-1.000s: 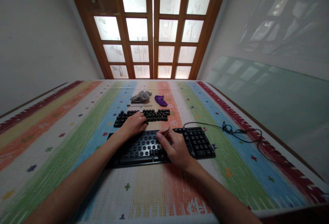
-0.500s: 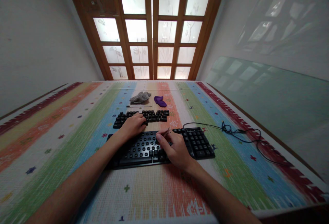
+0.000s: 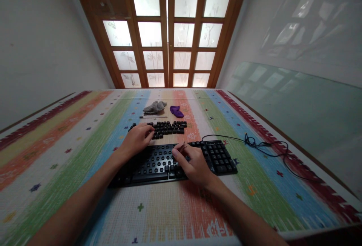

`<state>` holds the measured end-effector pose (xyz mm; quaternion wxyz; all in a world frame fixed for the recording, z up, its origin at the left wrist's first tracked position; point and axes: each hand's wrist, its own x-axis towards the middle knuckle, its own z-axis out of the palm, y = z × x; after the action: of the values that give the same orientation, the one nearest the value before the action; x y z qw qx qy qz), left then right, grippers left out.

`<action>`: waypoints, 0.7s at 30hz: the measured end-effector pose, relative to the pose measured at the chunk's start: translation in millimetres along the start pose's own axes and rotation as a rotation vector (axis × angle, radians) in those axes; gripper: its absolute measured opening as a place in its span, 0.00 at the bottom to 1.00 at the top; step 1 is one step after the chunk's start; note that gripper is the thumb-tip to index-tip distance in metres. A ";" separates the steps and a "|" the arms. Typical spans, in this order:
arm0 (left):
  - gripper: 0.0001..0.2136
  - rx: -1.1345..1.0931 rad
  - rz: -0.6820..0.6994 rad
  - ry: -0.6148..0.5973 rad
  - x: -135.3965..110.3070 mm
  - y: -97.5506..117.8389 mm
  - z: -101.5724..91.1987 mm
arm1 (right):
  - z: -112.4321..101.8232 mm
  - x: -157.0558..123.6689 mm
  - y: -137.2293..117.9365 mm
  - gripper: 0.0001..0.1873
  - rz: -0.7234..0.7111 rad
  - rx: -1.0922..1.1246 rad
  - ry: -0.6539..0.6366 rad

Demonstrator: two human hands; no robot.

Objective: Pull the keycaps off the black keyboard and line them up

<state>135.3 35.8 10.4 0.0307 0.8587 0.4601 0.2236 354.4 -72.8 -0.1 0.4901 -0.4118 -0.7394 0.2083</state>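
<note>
A black keyboard lies in the middle of the striped table. Just behind it, loose black keycaps are laid out in rows. My left hand is at the left end of those rows, fingers curled down onto the caps; what they grip is hidden. My right hand rests on the keyboard's middle. Its thumb and forefinger are pinched on a thin wire tool over the keys.
A grey cloth and a purple cloth lie behind the keycaps, with a thin stick in front of the grey one. The keyboard's black cable coils to the right. Behind the multicoloured table cover stands a wooden-framed glass door.
My left hand has slid left and a little toward me along the keycap rows. My right hand has stayed in place on the keyboard.
</note>
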 end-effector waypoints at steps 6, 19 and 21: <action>0.10 -0.136 0.012 -0.024 -29.0 18.0 -2.5 | 1.1 -0.3 -0.4 0.12 0.002 -0.020 -0.068; 0.10 -0.272 0.052 -0.157 -63.3 33.8 12.4 | 11.8 -5.5 5.3 0.12 0.071 0.011 -0.114; 0.10 -0.265 0.060 -0.169 -64.5 34.6 13.6 | 13.0 -6.6 4.4 0.11 0.078 0.003 -0.141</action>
<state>137.0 -33.9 -15.8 0.1757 0.8762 0.3965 0.2101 345.7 -74.3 -12.5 0.4292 -0.4238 -0.7552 0.2567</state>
